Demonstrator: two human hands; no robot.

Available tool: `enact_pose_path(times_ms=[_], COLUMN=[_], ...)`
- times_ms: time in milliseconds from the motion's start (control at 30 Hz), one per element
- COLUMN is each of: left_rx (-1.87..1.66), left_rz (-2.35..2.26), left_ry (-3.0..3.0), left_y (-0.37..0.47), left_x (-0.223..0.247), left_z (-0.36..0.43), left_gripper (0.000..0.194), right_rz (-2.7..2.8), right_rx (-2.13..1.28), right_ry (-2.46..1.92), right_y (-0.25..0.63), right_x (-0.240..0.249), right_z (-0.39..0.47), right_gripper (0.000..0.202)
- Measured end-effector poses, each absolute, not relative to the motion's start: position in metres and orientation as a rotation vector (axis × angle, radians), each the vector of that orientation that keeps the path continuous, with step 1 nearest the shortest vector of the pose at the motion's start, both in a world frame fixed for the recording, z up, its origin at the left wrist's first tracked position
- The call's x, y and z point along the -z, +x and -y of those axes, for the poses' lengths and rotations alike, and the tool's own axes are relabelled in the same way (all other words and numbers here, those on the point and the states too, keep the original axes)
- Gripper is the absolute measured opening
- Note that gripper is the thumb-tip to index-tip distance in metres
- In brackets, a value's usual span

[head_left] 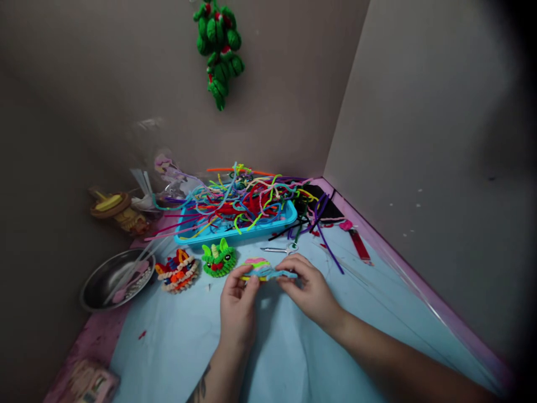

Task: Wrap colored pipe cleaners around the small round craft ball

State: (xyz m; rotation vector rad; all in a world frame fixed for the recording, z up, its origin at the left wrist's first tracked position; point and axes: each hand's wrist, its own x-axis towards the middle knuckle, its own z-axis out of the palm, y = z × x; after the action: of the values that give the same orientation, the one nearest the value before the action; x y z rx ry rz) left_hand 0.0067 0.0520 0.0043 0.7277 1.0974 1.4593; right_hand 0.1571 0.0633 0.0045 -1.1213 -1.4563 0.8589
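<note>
Between my two hands, a small piece made of bent pipe cleaners (259, 267) in pink, green, yellow and light blue is held above the table. My left hand (238, 299) is closed, its thumb and fingers pinching the piece's left part. On the other side my right hand (309, 288) pinches a light blue pipe cleaner (286, 274) that sticks out from the piece. Just left of my hands sits a green pipe-cleaner animal head (218, 258). An orange, blue and cream one (178, 272) lies beside it. Behind my right hand are scissors (279, 249).
A blue tray (235, 238) heaped with pipe cleaners (251, 196) stands at the back. At left are a metal bowl (94, 285) with white beads and glue sticks, and a brown-yellow container (117, 210). A red packet (359, 246) lies right. Green pipe-cleaner figures (220, 50) hang on the wall.
</note>
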Motion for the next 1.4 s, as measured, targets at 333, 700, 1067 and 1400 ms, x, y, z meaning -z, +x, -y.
enact_pose_path(times_ms=[333,700,1067,1400], left_rx=[-1.391,-1.36,-1.343,-1.379], left_rz=[-1.147,-1.108,-1.037,-0.963], left_ry=[0.859,0.821,0.784,0.616], left_y=[0.006,0.006,0.005,0.008], left_x=[0.002,0.0,0.0,-0.007], left_z=[-0.046,-0.046,-0.048,-0.051], left_gripper=[0.03,0.032,0.032,0.033], right_rz=[1.461,1.273,1.105,1.095], right_rx=[-0.952,-1.19,-1.349,-1.318], right_ry=[-1.168,-1.163,-1.083,-1.055], right_y=[0.16,0.155,0.157,0.157], right_x=[-0.002,0.0,0.0,-0.003], right_z=[-0.066,-0.069,-0.072,-0.07], right_gripper=[0.013,0.005,0.02,0.024])
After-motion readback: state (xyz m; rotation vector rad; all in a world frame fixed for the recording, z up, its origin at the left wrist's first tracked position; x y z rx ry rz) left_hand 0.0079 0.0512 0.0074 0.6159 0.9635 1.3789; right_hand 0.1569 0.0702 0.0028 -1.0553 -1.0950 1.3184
